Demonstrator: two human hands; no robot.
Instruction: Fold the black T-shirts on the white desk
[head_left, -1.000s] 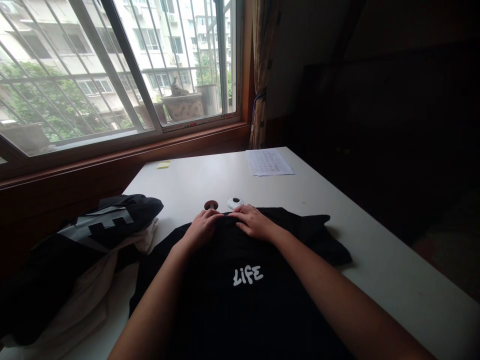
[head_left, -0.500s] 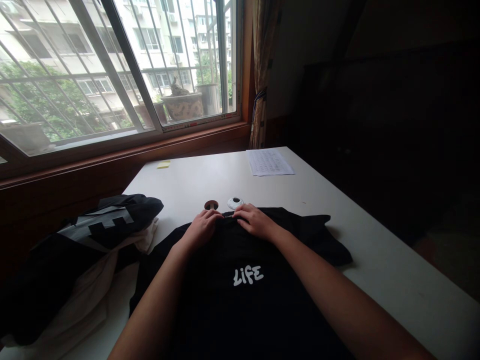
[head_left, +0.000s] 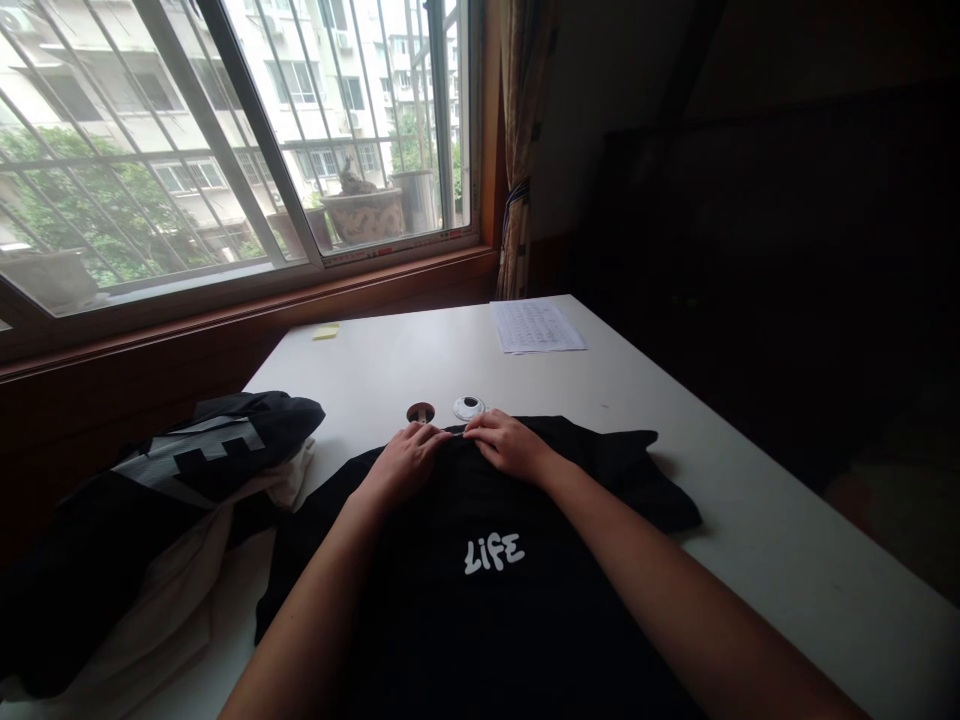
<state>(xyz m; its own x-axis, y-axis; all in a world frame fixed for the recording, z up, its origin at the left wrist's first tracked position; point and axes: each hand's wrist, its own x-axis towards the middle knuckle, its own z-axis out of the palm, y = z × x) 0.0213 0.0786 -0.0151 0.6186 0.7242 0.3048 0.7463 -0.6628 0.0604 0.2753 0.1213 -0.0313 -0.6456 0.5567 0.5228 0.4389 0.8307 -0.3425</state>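
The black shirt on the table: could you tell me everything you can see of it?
The black shirt looks like soft cloth, with small white lettering that seems to read "Life". It lies spread on the white table, one sleeve out to the right. The left hand and right hand hold its far edge. Its near end is lost in darkness.

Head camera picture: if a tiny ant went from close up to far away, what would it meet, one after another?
White letters → left hand → round hole in the table → yellow sticky note → patterned flowerpot.
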